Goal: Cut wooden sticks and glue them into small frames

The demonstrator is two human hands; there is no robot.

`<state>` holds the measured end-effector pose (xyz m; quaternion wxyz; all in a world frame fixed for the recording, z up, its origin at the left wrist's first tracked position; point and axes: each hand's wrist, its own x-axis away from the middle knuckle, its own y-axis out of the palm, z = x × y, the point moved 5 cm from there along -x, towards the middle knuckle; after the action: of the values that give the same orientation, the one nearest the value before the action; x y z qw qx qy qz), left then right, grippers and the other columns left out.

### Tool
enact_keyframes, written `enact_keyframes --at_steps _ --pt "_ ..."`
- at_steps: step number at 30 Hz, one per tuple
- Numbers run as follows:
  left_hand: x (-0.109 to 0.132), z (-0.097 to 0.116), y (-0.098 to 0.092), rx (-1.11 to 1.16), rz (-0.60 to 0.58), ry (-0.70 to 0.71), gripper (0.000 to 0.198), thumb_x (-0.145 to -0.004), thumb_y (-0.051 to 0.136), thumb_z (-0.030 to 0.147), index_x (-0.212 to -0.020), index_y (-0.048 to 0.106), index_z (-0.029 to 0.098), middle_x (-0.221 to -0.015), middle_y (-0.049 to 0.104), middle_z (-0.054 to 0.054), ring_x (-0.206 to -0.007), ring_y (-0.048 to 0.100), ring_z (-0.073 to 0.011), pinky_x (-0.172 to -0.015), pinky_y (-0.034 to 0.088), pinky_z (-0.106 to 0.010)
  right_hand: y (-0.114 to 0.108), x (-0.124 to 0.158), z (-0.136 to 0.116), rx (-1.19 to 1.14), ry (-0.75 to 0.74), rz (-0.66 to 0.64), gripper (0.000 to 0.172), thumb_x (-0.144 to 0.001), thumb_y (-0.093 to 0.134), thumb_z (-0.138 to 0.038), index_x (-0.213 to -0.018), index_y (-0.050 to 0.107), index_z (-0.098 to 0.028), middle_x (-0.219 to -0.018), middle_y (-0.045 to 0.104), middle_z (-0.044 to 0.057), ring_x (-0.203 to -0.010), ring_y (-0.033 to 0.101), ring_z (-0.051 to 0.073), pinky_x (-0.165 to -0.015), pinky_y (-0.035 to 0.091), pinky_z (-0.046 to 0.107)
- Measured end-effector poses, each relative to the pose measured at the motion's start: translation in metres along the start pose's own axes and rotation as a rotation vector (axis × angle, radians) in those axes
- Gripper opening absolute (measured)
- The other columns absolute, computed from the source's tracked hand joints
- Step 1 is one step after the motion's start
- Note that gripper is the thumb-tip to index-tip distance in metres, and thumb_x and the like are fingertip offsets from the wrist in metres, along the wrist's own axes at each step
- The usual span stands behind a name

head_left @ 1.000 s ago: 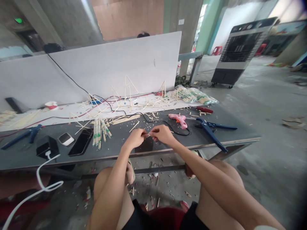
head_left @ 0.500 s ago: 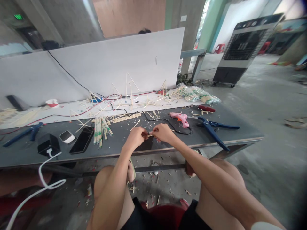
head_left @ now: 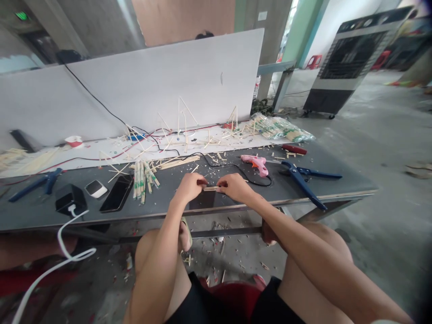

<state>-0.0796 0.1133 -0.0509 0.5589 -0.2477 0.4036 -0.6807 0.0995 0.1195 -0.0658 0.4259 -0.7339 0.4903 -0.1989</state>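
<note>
Between my hands lie short wooden sticks, side by side and level, just above or on the dark table near its front edge. My left hand is closed on their left end, fingers bent in a pinch. On the right end, my right hand pinches in the same way. The fingertips partly hide both ends, and I cannot tell how many sticks there are. Behind my right hand rests a pink glue gun with a black cable. Left of my hands are paper-wrapped chopsticks and bare sticks.
Blue-handled cutters lie at the right, another blue tool far left. A phone, a white device and a black charger are at the left. Glued stick frames stand before a white board. Bagged chopsticks lie back right.
My hands have moved slightly apart, and the sticks between them show at more length. The view has shifted a little.
</note>
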Motion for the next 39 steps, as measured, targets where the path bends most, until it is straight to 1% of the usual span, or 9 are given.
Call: enact_keyframes --at_steps 9,13,16,18,22,30,33,36,39 --pt "-0.001 -0.012 -0.021 0.052 0.098 -0.088 0.015 -0.079 0.065 0.017 -0.083 0.079 0.021 -0.085 0.078 -0.006 -0.08 0.071 -0.0227 -0.077 0.053 -0.031 0.004 -0.001 -0.005 -0.004 -0.027 -0.016 0.009 -0.083 0.071 -0.022 -0.085 0.08 -0.021 -0.081 0.076 0.003 -0.075 0.066 0.017 -0.069 0.041 0.024" --pt "0.001 -0.035 -0.045 0.052 0.303 -0.17 0.016 -0.081 0.064 0.024 -0.086 0.079 0.019 -0.08 0.077 -0.005 -0.075 0.07 -0.0212 -0.075 0.052 -0.03 -0.033 0.002 0.006 -0.042 -0.011 0.16 0.014 -0.087 0.066 -0.024 -0.091 0.08 -0.02 -0.088 0.077 0.003 -0.079 0.067 0.018 -0.074 0.045 0.026" --pt "0.001 -0.052 -0.061 0.029 0.423 -0.228 0.019 -0.081 0.063 0.022 -0.089 0.079 0.017 -0.079 0.077 -0.006 -0.076 0.071 -0.0217 -0.075 0.052 -0.03 -0.065 0.009 0.029 0.001 0.097 0.286 0.016 -0.085 0.066 -0.02 -0.092 0.08 -0.02 -0.089 0.077 0.003 -0.083 0.068 0.019 -0.081 0.047 0.028" --pt "-0.001 -0.057 -0.062 -0.022 0.412 -0.247 0.017 -0.079 0.064 0.02 -0.086 0.079 0.017 -0.082 0.077 -0.007 -0.078 0.071 -0.0225 -0.077 0.052 -0.031 -0.07 0.013 0.044 0.084 0.177 0.226 0.017 -0.082 0.068 -0.017 -0.092 0.081 -0.02 -0.09 0.077 0.004 -0.088 0.069 0.021 -0.085 0.047 0.03" --pt "-0.008 -0.057 -0.046 -0.138 0.286 -0.255 0.015 -0.079 0.066 0.019 -0.086 0.079 0.018 -0.088 0.078 -0.01 -0.086 0.072 -0.0246 -0.081 0.051 -0.031 -0.054 0.018 0.055 0.233 0.289 0.066 0.021 -0.082 0.064 -0.015 -0.093 0.081 -0.018 -0.094 0.076 0.01 -0.098 0.068 0.026 -0.086 0.048 0.033" --pt "-0.018 -0.056 -0.021 -0.316 0.128 -0.372 0.011 -0.081 0.07 0.027 -0.078 0.076 0.019 -0.083 0.075 -0.014 -0.084 0.069 -0.0277 -0.078 0.05 -0.033 -0.032 0.025 0.019 0.449 0.321 -0.045 0.028 -0.081 0.057 -0.006 -0.105 0.07 -0.011 -0.112 0.068 0.02 -0.097 0.068 0.029 -0.078 0.046 0.032" --pt "-0.017 -0.054 -0.016 -0.293 0.118 -0.378 0.01 -0.081 0.068 0.02 -0.075 0.074 0.016 -0.084 0.073 -0.018 -0.085 0.07 -0.0301 -0.079 0.049 -0.036 -0.032 0.035 0.012 0.352 0.268 -0.047 0.028 -0.083 0.054 -0.008 -0.108 0.066 -0.014 -0.104 0.071 0.015 -0.092 0.068 0.025 -0.074 0.043 0.029" --pt "-0.016 -0.051 -0.015 -0.258 0.143 -0.372 0.009 -0.081 0.066 0.016 -0.077 0.073 0.014 -0.088 0.073 -0.019 -0.089 0.07 -0.0305 -0.08 0.049 -0.035 -0.038 0.049 0.01 0.145 0.181 -0.06 0.016 -0.087 0.056 -0.018 -0.097 0.068 -0.019 -0.088 0.073 0.007 -0.084 0.067 0.02 -0.072 0.041 0.027" --pt "-0.015 -0.046 -0.017 -0.162 0.178 -0.346 0.013 -0.085 0.061 0.016 -0.087 0.074 0.016 -0.088 0.074 -0.014 -0.086 0.07 -0.0249 -0.078 0.05 -0.031 -0.043 0.064 0.007 -0.021 0.076 -0.191 0.01 -0.077 0.067 -0.023 -0.085 0.072 -0.021 -0.082 0.073 0.001 -0.075 0.064 0.017 -0.068 0.041 0.025"
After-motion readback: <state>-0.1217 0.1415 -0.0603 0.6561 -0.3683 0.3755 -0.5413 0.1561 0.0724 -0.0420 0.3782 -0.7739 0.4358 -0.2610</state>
